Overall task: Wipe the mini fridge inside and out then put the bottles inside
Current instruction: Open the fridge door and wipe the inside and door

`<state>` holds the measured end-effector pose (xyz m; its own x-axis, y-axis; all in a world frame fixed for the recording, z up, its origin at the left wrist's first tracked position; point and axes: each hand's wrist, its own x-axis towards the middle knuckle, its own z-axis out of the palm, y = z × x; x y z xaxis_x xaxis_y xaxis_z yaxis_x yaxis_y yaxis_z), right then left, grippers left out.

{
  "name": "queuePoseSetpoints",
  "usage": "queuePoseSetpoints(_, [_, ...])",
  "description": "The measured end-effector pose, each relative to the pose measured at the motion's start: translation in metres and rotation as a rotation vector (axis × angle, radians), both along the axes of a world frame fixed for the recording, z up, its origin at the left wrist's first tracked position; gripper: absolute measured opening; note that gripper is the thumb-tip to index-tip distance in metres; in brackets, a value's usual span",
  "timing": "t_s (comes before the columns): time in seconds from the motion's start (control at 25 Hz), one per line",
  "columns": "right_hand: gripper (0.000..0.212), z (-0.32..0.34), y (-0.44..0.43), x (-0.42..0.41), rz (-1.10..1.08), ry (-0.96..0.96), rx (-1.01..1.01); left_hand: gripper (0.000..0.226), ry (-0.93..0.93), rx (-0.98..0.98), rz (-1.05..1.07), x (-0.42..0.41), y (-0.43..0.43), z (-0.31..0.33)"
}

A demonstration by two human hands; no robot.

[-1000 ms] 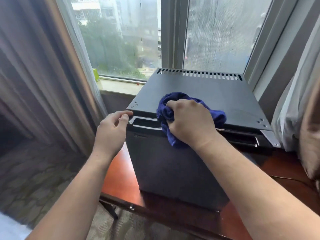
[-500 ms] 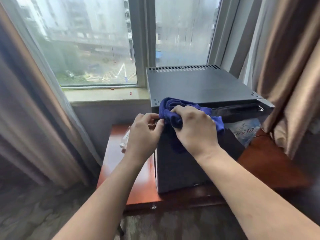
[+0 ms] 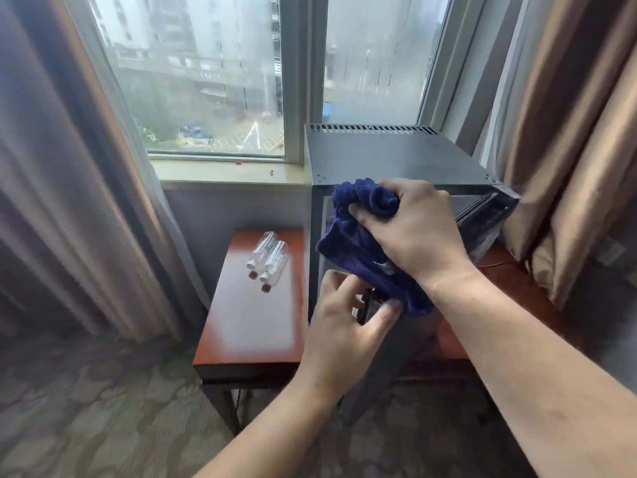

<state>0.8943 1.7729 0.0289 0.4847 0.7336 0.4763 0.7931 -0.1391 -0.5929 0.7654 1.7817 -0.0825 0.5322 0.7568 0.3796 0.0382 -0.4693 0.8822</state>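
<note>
The black mini fridge (image 3: 389,157) stands on a red-brown wooden table (image 3: 255,322) under the window. Its door (image 3: 389,353) is swung partly open toward me, hinged on the right. My left hand (image 3: 341,326) grips the door's free edge, fingers curled round it. Above it, my right hand (image 3: 413,232) holds a bunched blue cloth (image 3: 358,250) against the upper front of the fridge opening. Two clear bottles (image 3: 269,257) with red caps lie side by side on the table, left of the fridge. My arms and the cloth hide most of the fridge's inside.
Brown curtains hang at the far left (image 3: 69,167) and close to the fridge's right side (image 3: 568,150). A window sill (image 3: 224,174) runs behind the table. Patterned carpet (image 3: 86,408) lies below the table's front edge.
The fridge door has come open. My left hand dropped from the fridge's top left corner to the door edge. My right hand moved the cloth to the opening's front. The bottles came into view.
</note>
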Motion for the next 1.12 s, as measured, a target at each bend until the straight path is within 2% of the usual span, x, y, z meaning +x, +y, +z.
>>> queuePoseSetpoints(0.08, [0.028, -0.006, -0.009, -0.004, 0.003, 0.061, -0.016, 0.008, -0.029, -0.050, -0.042, -0.003, -0.022, -0.004])
queuePoseSetpoints(0.12, [0.030, -0.007, -0.012, -0.003, 0.005, 0.086, -0.029, 0.003, -0.041, -0.161, -0.076, -0.004, -0.029, -0.005])
queuePoseSetpoints(0.24, [0.026, 0.003, -0.020, -0.002, 0.068, 0.188, -0.154, 0.018, -0.127, -0.628, -0.165, -0.004, -0.030, -0.006])
queuePoseSetpoints(0.32, [0.024, 0.006, -0.015, -0.004, 0.102, 0.174, -0.337, 0.023, -0.134, -0.787, -0.140, -0.001, -0.013, -0.006])
queuePoseSetpoints(0.52, [0.025, -0.031, 0.048, -0.010, 0.082, -0.047, -0.857, 0.025, -0.016, -1.090, -0.121, 0.026, 0.046, -0.014])
queuePoseSetpoints(0.6, [0.028, -0.044, 0.072, 0.003, 0.048, -0.052, -0.991, 0.023, 0.032, -1.122, -0.093, 0.040, 0.071, -0.027])
queuePoseSetpoints(0.72, [0.036, -0.044, 0.088, 0.038, 0.013, 0.065, -1.069, 0.041, -0.039, -1.251, -0.161, 0.062, 0.106, -0.038])
queuePoseSetpoints(0.84, [0.043, -0.049, 0.091, 0.080, 0.026, 0.293, -1.057, 0.071, -0.059, -1.370, -0.420, 0.083, 0.134, -0.037])
queuePoseSetpoints(0.88, [0.041, -0.052, 0.091, 0.090, 0.054, 0.407, -1.029, 0.073, -0.036, -1.361, -0.489, 0.091, 0.142, -0.034])
queuePoseSetpoints(0.96, [0.033, -0.056, 0.090, 0.104, 0.115, 0.588, -0.990, 0.065, 0.001, -1.323, -0.557, 0.106, 0.150, -0.035])
queuePoseSetpoints(1.04, [0.028, -0.049, 0.090, 0.117, 0.164, 0.575, -1.017, 0.051, 0.026, -1.283, -0.618, 0.117, 0.155, -0.041])
queuePoseSetpoints(1.12, [0.026, -0.036, 0.086, 0.132, 0.184, 0.385, -1.056, 0.050, 0.035, -1.271, -0.639, 0.125, 0.158, -0.055])
